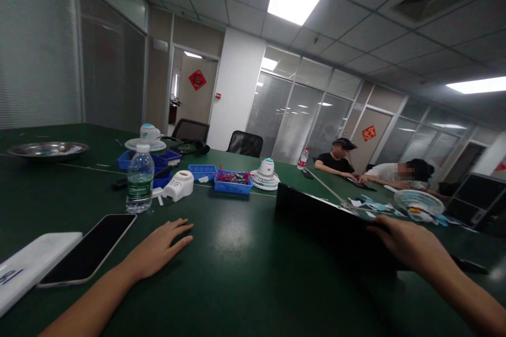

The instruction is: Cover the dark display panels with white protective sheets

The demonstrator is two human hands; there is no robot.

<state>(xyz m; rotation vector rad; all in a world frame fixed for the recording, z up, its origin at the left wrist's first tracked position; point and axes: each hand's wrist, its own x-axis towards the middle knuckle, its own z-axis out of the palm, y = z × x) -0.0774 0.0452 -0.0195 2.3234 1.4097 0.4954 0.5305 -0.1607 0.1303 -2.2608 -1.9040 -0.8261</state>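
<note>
My left hand point(161, 246) rests on the green table point(233, 279), fingers stretched out and nothing in them. Beside it lie a phone point(93, 250) with a dark screen and a white slab point(37, 258) with dark marks. A water bottle point(140, 181) stands just beyond that hand. On the right, my right hand point(411, 245) grips the upper edge of a flat black panel point(332, 231); its kind does not show. The panel stands tilted on edge over the table. Some fingers of the right hand are hidden behind it.
A blue tray of colored wires point(233, 183), white fan parts point(266, 175) and a white housing point(179, 185) lie mid-table. A metal dish point(48, 150) sits far left. Two people point(340, 160) work across the table, near a fan grille point(419, 202) and scraps.
</note>
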